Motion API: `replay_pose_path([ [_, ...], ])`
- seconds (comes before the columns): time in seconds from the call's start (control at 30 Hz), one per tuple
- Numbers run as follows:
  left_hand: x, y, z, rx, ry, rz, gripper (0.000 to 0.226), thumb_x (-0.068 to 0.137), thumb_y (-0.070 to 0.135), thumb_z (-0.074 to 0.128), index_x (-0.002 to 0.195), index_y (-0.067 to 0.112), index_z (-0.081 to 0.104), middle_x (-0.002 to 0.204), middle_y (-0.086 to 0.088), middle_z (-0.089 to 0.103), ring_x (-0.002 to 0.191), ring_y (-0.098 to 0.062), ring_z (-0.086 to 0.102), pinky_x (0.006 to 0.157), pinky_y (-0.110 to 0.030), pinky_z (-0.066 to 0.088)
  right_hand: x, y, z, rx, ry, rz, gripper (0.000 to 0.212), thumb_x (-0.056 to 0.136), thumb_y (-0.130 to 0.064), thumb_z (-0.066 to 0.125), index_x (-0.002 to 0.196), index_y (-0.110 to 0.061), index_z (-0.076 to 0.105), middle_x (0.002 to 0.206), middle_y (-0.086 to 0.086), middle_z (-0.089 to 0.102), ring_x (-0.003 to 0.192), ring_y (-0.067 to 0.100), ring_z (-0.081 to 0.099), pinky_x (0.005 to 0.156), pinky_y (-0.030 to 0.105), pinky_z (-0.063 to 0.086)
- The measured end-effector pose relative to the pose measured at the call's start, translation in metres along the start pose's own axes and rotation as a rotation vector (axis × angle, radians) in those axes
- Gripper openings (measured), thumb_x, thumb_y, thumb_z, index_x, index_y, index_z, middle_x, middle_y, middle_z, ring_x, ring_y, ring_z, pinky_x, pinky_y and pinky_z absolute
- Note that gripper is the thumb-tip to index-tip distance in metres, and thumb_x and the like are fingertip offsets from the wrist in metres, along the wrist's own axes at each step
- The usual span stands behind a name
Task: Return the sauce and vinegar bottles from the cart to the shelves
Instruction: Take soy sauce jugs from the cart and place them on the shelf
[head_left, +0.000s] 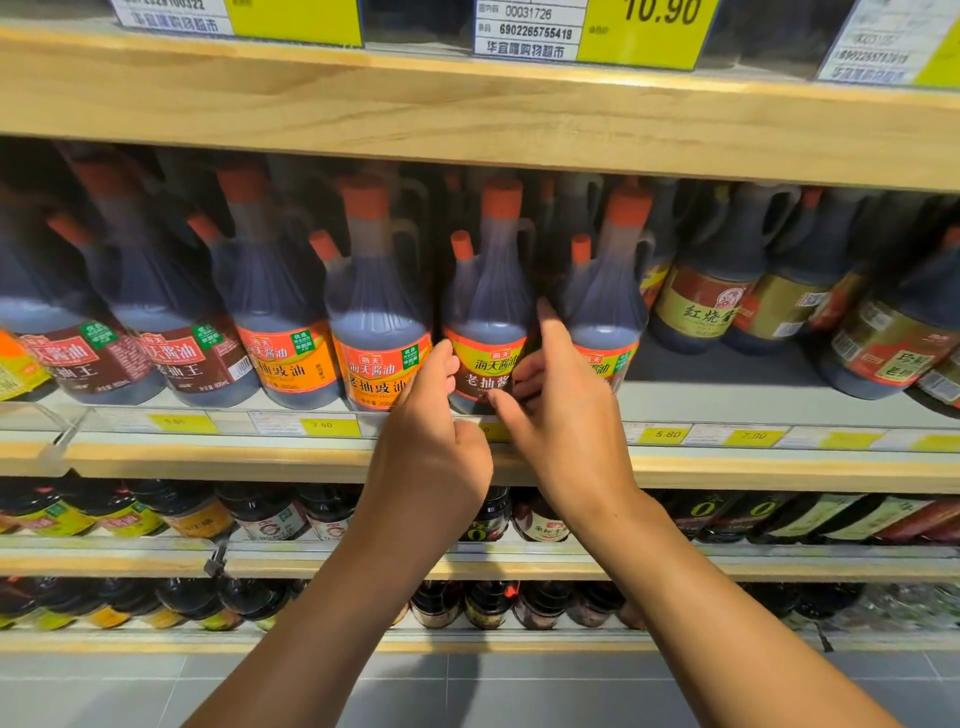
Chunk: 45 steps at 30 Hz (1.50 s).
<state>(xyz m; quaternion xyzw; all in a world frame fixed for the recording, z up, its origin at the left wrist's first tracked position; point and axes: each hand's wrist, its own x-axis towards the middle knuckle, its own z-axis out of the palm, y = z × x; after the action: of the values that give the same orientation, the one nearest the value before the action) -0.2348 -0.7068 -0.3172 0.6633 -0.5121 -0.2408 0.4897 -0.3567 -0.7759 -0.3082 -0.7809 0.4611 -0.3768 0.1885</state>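
In the head view, the bottle (488, 317) was seen upright at the front edge of the shelf (208, 457), close between neighbours (379, 312). It was gripped low: the left hand (431, 415) curled at its left side, the right hand (563, 410) round its label. Bare shelf was left further right.

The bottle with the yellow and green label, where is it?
In the head view, the bottle stands mid-frame at the front of the shelf, between two orange-label bottles, with the left hand and right hand touching it.
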Motion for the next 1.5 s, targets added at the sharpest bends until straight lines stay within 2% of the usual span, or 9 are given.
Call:
replay_pose_path([
  [0.13,-0.003,-0.003,0.0,-0.014,-0.066,-0.022,0.078,0.078,0.019,0.038,0.156,0.015,0.033,0.158,-0.003,0.04,0.147,-0.009,0.035,0.121,-0.037,0.033,-0.011,0.013,-0.023,0.058,0.213,-0.017,0.036,0.086,-0.02,0.077,0.112,-0.028,0.053,0.087,-0.008,0.058,0.079,0.01,0.06,0.071,0.036,0.053],
  [0.23,0.001,-0.009,0.001,-0.054,-0.104,-0.044,0.077,0.079,0.018,0.038,0.156,0.014,0.031,0.159,-0.003,0.037,0.148,-0.009,0.033,0.123,-0.038,0.03,-0.017,0.028,-0.039,-0.002,0.31,0.027,0.033,0.083,-0.019,0.079,0.099,-0.023,0.051,0.09,-0.004,0.053,0.081,0.012,0.056,0.07,0.035,0.048],
  [0.47,0.006,-0.002,-0.012,-0.053,-0.157,-0.101,0.078,0.081,0.022,0.043,0.157,0.013,0.027,0.16,-0.005,0.037,0.147,-0.012,0.034,0.121,-0.031,0.03,-0.027,0.055,-0.066,-0.019,0.244,0.181,0.041,0.084,-0.03,0.079,0.115,-0.026,0.054,0.105,-0.007,0.055,0.09,0.009,0.058,0.074,0.032,0.05],
  [0.63,-0.005,0.018,-0.031,0.129,-0.143,-0.069,0.068,0.09,0.02,0.052,0.155,0.019,0.034,0.157,-0.002,0.042,0.144,-0.015,0.04,0.118,-0.04,0.038,-0.039,0.042,-0.082,-0.137,0.104,0.155,0.047,0.085,-0.033,0.077,0.124,-0.022,0.053,0.112,-0.005,0.056,0.107,0.014,0.056,0.089,0.04,0.052],
  [0.77,-0.021,0.039,-0.045,0.159,-0.193,-0.029,0.07,0.086,0.028,0.051,0.153,0.016,0.039,0.153,0.003,0.045,0.141,-0.007,0.042,0.116,-0.019,0.031,-0.039,0.019,-0.104,-0.215,0.02,0.091,0.053,0.084,-0.036,0.077,0.128,-0.025,0.052,0.122,-0.006,0.055,0.117,0.017,0.053,0.097,0.043,0.049],
  [0.93,-0.041,0.077,-0.078,0.211,-0.26,0.031,0.055,0.094,0.019,0.063,0.14,0.041,0.043,0.13,0.035,0.039,0.119,0.022,0.036,0.106,-0.004,0.026,-0.029,-0.02,-0.146,-0.276,-0.043,-0.001,0.062,0.08,-0.035,0.08,0.133,-0.027,0.049,0.131,-0.007,0.048,0.122,0.019,0.048,0.1,0.042,0.046],
  [1.13,-0.059,0.117,-0.141,0.43,-0.202,0.131,0.058,0.095,0.023,0.06,0.149,0.026,0.04,0.148,0.018,0.034,0.128,0.018,0.024,0.107,0.002,0.012,-0.016,-0.073,-0.196,-0.403,-0.07,-0.148,0.064,0.078,-0.035,0.081,0.136,-0.023,0.056,0.134,0.003,0.051,0.127,0.026,0.046,0.098,0.047,0.045],
  [1.3,-0.089,0.145,-0.2,0.736,-0.147,0.219,0.063,0.098,0.031,0.05,0.156,0.032,0.026,0.164,0.011,0.019,0.151,-0.01,0.019,0.123,-0.035,0.023,-0.022,-0.122,-0.219,-0.459,-0.111,-0.333,0.055,0.077,-0.031,0.082,0.128,-0.023,0.063,0.13,0.004,0.057,0.118,0.03,0.055,0.087,0.045,0.049],
  [1.5,-0.135,0.161,-0.269,0.952,0.014,0.238,0.069,0.096,0.039,0.055,0.157,0.033,0.024,0.168,0.005,0.016,0.156,-0.019,0.012,0.124,-0.039,0.014,-0.02,-0.191,-0.205,-0.414,-0.124,-0.553,0.06,0.078,-0.032,0.081,0.135,-0.023,0.061,0.142,0.01,0.051,0.122,0.034,0.051,0.091,0.045,0.045],
])
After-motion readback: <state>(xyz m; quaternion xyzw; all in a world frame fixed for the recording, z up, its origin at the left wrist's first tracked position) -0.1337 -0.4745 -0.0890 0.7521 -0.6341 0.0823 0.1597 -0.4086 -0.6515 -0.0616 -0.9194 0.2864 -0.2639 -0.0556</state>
